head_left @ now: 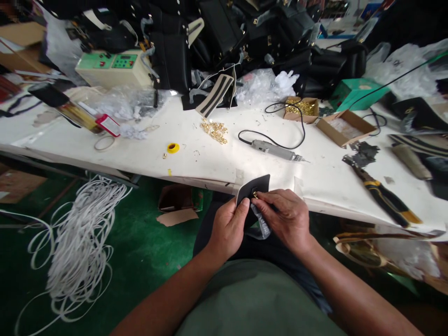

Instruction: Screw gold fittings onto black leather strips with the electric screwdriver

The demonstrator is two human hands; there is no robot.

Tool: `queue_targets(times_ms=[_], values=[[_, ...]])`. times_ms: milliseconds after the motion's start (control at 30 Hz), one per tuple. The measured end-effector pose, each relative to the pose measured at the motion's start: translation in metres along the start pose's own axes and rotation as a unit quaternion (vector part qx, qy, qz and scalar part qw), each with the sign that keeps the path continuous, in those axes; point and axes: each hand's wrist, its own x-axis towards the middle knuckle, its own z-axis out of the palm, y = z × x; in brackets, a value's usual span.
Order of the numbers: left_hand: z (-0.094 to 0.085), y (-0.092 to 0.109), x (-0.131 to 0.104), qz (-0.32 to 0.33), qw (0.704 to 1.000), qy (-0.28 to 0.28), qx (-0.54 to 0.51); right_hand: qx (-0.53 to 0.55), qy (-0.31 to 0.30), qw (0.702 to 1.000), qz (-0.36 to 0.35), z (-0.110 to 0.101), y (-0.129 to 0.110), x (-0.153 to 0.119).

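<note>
My left hand (229, 226) holds a black leather piece (259, 183) by its lower left side, thumb on top, just off the table's front edge. Between the thumb and index finger of my right hand (285, 217) is a small gold metal fitting (255, 194), held against the face of the black piece. A plastic-wrapped strip (262, 224) hangs below the piece, between my hands. The part of the piece behind my left fingers is hidden.
On the white table (217, 161) lie a grey electric screwdriver (273, 149), gold fittings (215, 130), a yellow tape roll (172, 148) and pliers (381, 193). Small boxes (301, 109) stand behind, before piled black bags (171, 60). White cord (80, 247) hangs at left.
</note>
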Motion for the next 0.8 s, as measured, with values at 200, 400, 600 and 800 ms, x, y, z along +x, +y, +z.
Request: queue_targets(times_ms=[200,400,600,800], values=[[-0.002,0.003,-0.003,0.033,0.999,0.010,0.002,0.057,-0.001,0.997,0.055,0.002,-0.009,-0.004],[-0.003,0.008,-0.009,0.076,0.995,0.016,0.058,0.085,0.033,0.994,0.056,-0.011,-0.024,-0.006],[0.005,0.005,-0.023,0.268,0.930,0.003,0.251,0.207,-0.001,0.976,0.073,-0.015,-0.043,-0.004],[-0.001,0.007,-0.020,0.291,0.880,-0.001,0.377,0.317,-0.033,0.907,0.274,-0.018,-0.029,0.006]])
